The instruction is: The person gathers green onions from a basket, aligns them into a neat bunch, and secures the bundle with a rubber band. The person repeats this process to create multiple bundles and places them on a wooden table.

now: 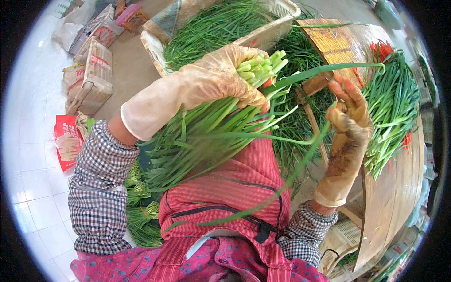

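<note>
My left hand [225, 75], in a stained rubber glove, grips a thick bunch of green chives [204, 130]. Their pale cut stem ends [262, 68] stick out past the fingers to the upper right, and the leaves hang down over my red striped apron [229, 183]. To the right, my gloved right hand [348, 109] pinches one long chive leaf [299, 172] between thumb and fingers; it trails, blurred, down across the apron. Another long leaf [324, 70] juts from the bunch toward the right hand.
A plastic crate [273, 30] of loose chives stands ahead. More leaves [299, 141] lie below my hands. On the wooden board [391, 201] at right rest a chive bundle [391, 102] and red ties [380, 51]. Tied bundles [142, 215] sit low at left; beyond is another crate [95, 77].
</note>
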`<state>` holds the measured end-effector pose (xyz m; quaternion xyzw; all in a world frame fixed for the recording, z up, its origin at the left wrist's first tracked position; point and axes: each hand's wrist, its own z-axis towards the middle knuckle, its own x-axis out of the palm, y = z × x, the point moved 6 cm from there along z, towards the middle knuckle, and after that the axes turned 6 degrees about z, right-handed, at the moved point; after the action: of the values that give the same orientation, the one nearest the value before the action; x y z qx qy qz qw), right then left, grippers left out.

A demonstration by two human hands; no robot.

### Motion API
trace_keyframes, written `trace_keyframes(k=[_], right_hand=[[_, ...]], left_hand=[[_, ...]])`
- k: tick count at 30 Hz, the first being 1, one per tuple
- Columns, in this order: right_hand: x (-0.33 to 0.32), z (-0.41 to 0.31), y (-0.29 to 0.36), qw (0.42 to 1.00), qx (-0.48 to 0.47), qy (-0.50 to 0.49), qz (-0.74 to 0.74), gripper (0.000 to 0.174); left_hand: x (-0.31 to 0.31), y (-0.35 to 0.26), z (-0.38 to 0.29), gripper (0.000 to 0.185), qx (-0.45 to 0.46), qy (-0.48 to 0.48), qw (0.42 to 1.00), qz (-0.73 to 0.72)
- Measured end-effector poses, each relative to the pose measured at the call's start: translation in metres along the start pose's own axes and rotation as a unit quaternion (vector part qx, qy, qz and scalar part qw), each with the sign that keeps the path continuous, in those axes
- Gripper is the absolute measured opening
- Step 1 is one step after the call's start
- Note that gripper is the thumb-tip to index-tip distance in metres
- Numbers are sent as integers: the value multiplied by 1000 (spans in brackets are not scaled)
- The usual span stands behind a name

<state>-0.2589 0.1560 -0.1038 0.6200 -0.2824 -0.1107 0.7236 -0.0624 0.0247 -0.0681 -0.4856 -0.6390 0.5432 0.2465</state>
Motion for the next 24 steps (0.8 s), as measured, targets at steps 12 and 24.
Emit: trace_keyframes(k=[12, 24], right_hand=[[52, 4, -30, 992, 80, 71, 70, 33], [47, 13, 4, 998, 14, -33, 46, 17]], left_hand=[[6, -1, 1, 40, -2, 21, 1000, -6], [-52, -26, -25, 36, 14, -107, 994, 25]])
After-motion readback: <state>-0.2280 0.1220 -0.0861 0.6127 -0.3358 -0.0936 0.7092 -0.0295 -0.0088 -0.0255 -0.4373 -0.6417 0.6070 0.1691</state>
